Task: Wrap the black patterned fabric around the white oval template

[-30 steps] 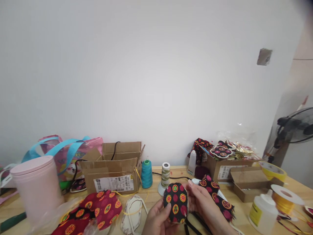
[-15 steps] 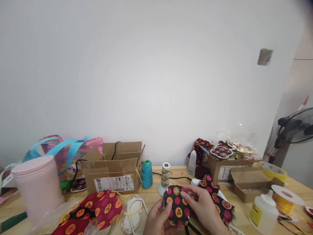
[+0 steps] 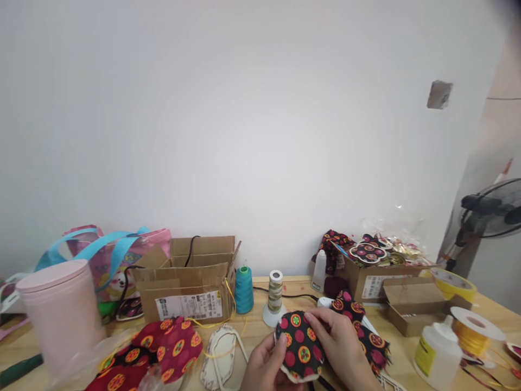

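Note:
Between my hands is a padded piece covered in black fabric with red, orange and green round motifs (image 3: 301, 347), its pale edge showing along the bottom. My left hand (image 3: 266, 365) grips its left side, thumb on the front and fingers behind. At its upper right edge, my right hand (image 3: 340, 342) pinches the fabric between thumb and fingers. Just behind stands a spool of camouflage-coloured thread (image 3: 275, 293). To the left lies a pale scalloped frame piece (image 3: 220, 355). More of the dark patterned fabric (image 3: 372, 342) lies right of my right hand.
At left are red patterned fabric (image 3: 179, 347), a pink lidded canister (image 3: 61, 315), an open cardboard box (image 3: 183, 290) and a teal thread cone (image 3: 244, 290). At right stand a glue bottle (image 3: 437, 353), a yellow cord spool (image 3: 474, 336), a small open box (image 3: 423, 309) and a filled carton (image 3: 366, 279).
The fabric-covered piece has shifted slightly right and down and tilted, so its pale lower edge shows more. Both hands keep hold of it.

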A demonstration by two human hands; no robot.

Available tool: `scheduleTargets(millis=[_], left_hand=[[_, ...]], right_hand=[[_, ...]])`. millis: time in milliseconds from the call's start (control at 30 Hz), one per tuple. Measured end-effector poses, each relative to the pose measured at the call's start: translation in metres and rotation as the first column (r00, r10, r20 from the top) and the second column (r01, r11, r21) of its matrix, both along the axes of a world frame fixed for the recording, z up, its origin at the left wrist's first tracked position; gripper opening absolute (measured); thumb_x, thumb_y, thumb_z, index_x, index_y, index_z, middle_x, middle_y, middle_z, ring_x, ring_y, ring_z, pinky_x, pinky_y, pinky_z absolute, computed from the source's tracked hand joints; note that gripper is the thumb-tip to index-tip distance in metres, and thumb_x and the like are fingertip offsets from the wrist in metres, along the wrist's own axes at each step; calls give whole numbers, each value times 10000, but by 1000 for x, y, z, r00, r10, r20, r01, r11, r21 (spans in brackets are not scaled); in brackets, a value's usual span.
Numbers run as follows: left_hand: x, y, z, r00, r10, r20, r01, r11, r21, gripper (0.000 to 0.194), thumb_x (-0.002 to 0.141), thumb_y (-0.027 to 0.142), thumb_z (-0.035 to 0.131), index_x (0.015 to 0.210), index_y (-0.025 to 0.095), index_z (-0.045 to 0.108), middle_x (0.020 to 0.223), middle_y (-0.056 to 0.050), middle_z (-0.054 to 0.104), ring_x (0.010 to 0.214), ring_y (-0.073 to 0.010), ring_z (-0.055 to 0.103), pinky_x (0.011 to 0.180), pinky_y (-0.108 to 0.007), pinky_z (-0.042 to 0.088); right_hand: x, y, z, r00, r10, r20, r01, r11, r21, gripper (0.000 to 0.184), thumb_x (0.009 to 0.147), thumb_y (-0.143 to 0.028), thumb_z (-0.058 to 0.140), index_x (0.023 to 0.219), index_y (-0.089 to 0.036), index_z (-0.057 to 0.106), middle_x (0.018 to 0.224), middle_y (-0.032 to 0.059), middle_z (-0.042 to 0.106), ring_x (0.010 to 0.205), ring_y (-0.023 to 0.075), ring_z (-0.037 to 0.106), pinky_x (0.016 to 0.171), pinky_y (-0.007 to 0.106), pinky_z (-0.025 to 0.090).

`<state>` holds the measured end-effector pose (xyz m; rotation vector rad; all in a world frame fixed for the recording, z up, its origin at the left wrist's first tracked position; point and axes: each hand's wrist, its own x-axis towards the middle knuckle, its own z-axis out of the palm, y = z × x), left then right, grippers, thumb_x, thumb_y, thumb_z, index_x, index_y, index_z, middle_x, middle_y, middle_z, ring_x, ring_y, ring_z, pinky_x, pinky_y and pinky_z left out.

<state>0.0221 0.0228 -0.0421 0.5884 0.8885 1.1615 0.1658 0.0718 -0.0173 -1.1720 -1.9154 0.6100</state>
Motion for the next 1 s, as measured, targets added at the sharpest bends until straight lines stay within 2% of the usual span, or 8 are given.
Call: scheduleTargets(millis=[233,467,567,633,733,833,900,1000], left_hand=[[0,-3,9,1000,3,7,-3,1000,-28,304,786,328,471,991,104,474,694,-82,701,575,-173,654,442,-188,487],[-1,-2,8,992,109,-56,-116,983,-143,301,769,323,500,972,102,484,615,-71,689,524,-156,640,411,-183,454],[-2,2,-6,998,47,-40,-51,993,-106,403,671,369,606,961,101,527,613,-64,681,503,-169,626,407,-210,432],[0,5,-15,999,19,28,-18,999,-44,416,572,363,688,869,93,578,574,-50,663,521,-176,614,452,-231,429],[2,7,-23,996,3,90,-6,999,35,317,511,341,721,673,89,617,509,-45,623,543,-170,592,520,-245,416],[1,7,-20,996,15,83,-20,998,66,269,475,330,732,583,122,601,528,-48,621,598,-184,589,528,-246,410],[-2,5,-16,997,31,76,-35,998,51,259,507,332,710,654,148,601,608,-42,649,658,-191,596,539,-245,419],[-3,2,-10,998,68,16,-68,997,-31,324,580,343,650,832,168,542,692,-43,671,655,-199,619,496,-245,419]], right_hand=[[-1,2,-4,980,-11,-200,5,1000,-31,263,782,-385,459,758,-187,630,705,37,645,671,181,562,615,257,424],[2,6,-4,838,-158,-522,26,968,-251,346,711,-510,491,784,-182,572,370,-76,382,327,80,318,330,204,255],[10,4,5,821,-279,-498,230,960,-159,276,759,-450,461,836,-196,536,429,-50,467,402,113,424,395,216,336],[14,1,13,868,-258,-424,308,950,53,186,785,-370,456,820,-203,532,602,6,574,570,150,522,527,242,408],[13,-8,22,995,53,-80,-13,904,428,116,806,-214,431,793,-211,546,844,55,604,788,175,530,707,284,405],[3,-18,28,877,349,331,-471,760,447,148,786,-154,425,771,-214,559,810,43,616,746,166,503,658,293,399],[-3,-22,30,807,406,430,-574,714,402,127,765,-178,457,705,-210,564,770,30,625,718,162,484,625,291,392],[-3,-23,30,845,389,367,-521,754,400,147,764,-192,475,636,-196,548,748,27,612,724,157,474,659,310,382]])
